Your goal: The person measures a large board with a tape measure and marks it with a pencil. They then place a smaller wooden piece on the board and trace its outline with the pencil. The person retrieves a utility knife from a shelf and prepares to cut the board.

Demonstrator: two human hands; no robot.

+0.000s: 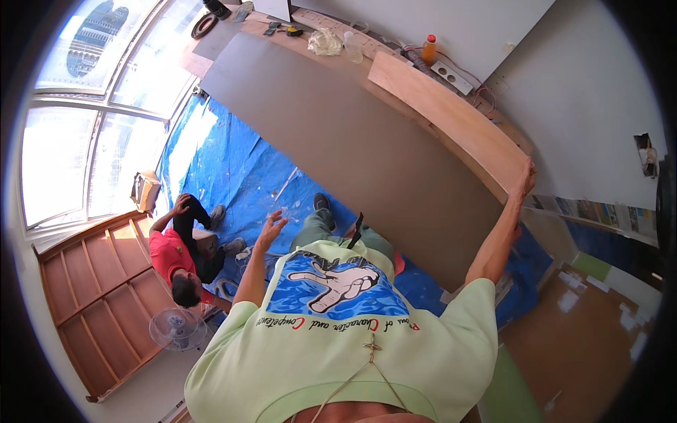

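Right hand raised, fingers closed over end of wooden plank, which runs along top edge of big grey-brown panel standing on blue tarp. Left hand open, fingers spread, holding nothing, just short of panel face. Seated person in red shirt left on tarp, white fan near. Orange bottle behind plank.

An orange bottle with a red cap stands at the top of the frame. A clear plastic bottle stands left of it. A small open cardboard box sits at mid-left.
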